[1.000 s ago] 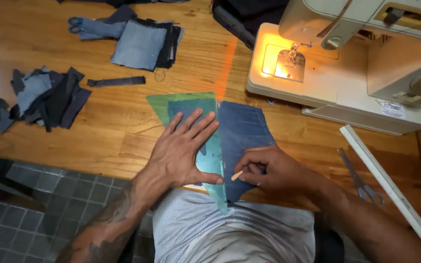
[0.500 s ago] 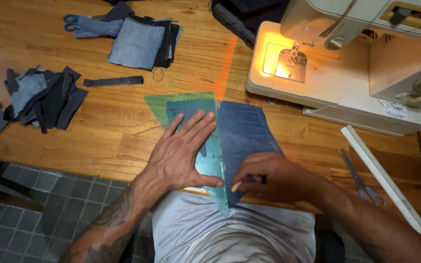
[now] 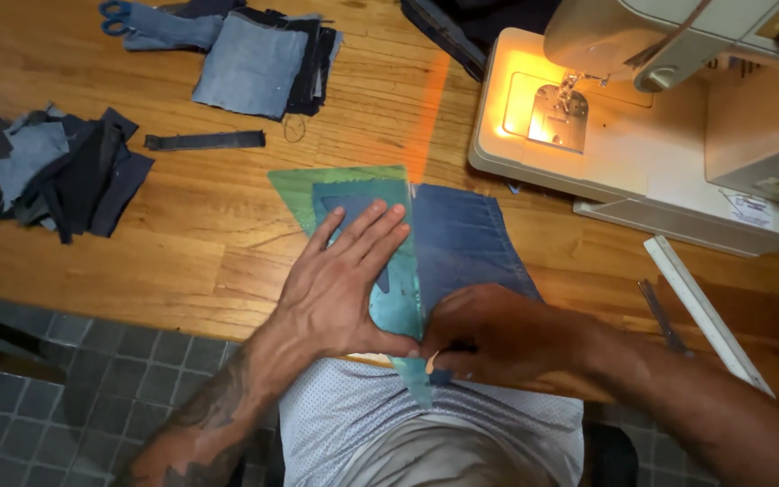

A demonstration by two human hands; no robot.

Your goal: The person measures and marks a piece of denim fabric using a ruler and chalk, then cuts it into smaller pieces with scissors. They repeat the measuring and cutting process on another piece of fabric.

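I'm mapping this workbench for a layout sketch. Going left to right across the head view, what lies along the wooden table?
Pile of dark fabric scraps → dark fabric strip → green triangular ruler → blue denim piece → sewing machine.

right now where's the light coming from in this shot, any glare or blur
Head view: the sewing machine lamp throws a bright yellow glow on its bed, nearly washed out around the needle plate. An orange streak of light runs across the wooden table toward the green triangle ruler. The left hand is sharp; the right hand sits darker, in shade. Little blur overall.
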